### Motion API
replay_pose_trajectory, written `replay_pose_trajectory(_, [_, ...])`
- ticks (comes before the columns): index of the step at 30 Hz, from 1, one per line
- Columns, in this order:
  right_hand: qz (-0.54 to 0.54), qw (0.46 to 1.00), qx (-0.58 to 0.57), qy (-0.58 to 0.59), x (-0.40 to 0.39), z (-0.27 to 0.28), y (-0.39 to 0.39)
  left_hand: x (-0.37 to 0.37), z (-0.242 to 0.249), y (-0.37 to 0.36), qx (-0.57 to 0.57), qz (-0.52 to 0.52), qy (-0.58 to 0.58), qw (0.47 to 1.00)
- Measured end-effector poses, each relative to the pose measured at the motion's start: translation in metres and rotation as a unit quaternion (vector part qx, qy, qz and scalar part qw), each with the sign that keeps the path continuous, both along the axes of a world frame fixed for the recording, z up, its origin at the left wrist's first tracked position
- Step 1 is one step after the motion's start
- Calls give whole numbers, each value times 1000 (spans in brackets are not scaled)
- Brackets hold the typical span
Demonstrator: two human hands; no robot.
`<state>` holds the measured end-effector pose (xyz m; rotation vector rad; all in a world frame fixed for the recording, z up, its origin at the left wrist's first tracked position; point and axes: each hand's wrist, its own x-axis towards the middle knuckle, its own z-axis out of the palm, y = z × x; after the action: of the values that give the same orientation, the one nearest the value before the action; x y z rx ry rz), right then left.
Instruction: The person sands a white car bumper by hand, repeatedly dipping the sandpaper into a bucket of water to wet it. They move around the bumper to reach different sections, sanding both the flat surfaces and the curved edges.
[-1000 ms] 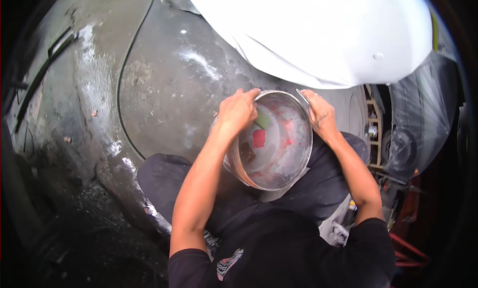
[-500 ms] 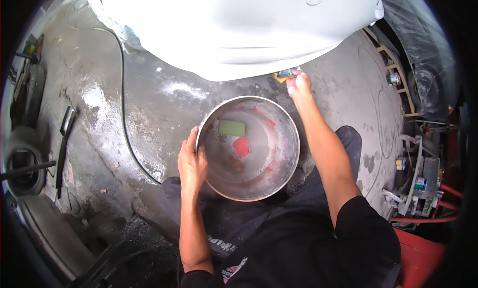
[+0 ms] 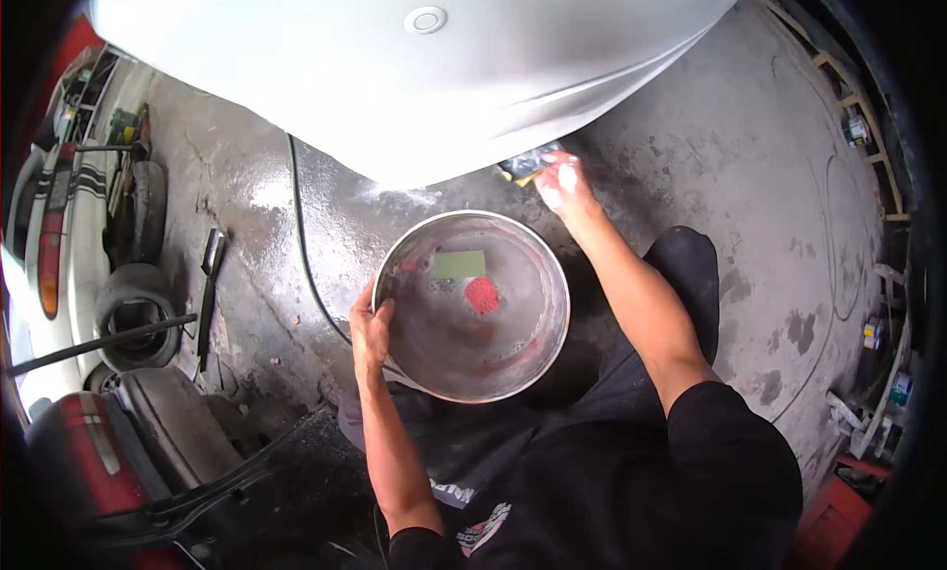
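My left hand is closed on the left rim of a round metal basin, thumb on the inside and fingers outside. In the basin's shallow, cloudy water lie a green rectangular block and a red textured pad, corner to corner. Beyond the basin, my right hand grips a flat dark, wet-looking piece with a yellow edge; its exact kind cannot be made out. This piece is right at the lower edge of a large pale car body panel, partly overlapped by it.
A dark hose runs over the wet concrete floor to the basin's left. Tyres, a thin dark strip and car parts with a red tail light lie at the left. Small cans stand at the far right.
The view has turned, showing more of the left side. My right hand with the dark and yellow piece sits slightly nearer the basin. The left hand keeps its hold on the rim.
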<state>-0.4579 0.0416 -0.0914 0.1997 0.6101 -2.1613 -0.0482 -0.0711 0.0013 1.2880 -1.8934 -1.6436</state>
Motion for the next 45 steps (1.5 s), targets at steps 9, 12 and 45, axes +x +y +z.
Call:
replay_pose_trajectory(9, [199, 977, -73, 7, 21, -23, -29, 3, -1, -8, -7, -4, -120, 993])
replay_pose_trajectory(12, [72, 997, -41, 5, -13, 21, 14, 0, 7, -13, -44, -37, -194, 979])
replay_pose_trajectory(45, [299, 793, 31, 530, 16, 151, 183, -171, 161, 218, 30, -42, 38, 998])
